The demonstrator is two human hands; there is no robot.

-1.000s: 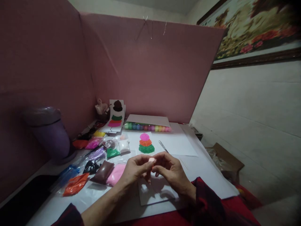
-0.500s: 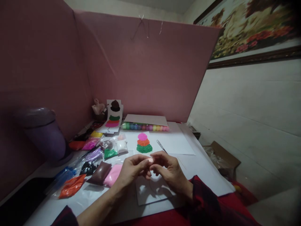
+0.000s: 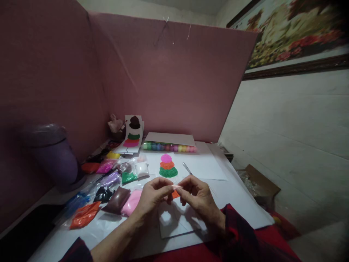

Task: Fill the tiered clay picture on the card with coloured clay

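Note:
Between the fingertips of both hands is a small, pale pink piece of modelling clay [image 3: 177, 186]. My left hand [image 3: 158, 191] pinches its left end between thumb and forefinger. My right hand [image 3: 195, 193] pinches the other end the same way. Both hands are held above a white sheet [image 3: 174, 227], where an orange patch [image 3: 175, 194] shows just below the fingers. Beyond the hands lies a paper with stacked pink, orange and green clay shapes [image 3: 167, 165]. To its right, a slim metal tool [image 3: 187, 168] rests on the white table covering.
Packets of coloured clay lie to the left, including brown [image 3: 117, 200], pink [image 3: 131, 203], orange [image 3: 85, 214] and green [image 3: 129, 177]. A long pack of coloured clay [image 3: 169, 146] stands at the back. A purple bin [image 3: 54, 156] is far left, and a cardboard box [image 3: 257, 183] sits right.
My fingertips have drawn slightly apart, and the pink clay now looks longer and thinner between them. The orange patch beneath has come into sight. The view has shifted slightly.

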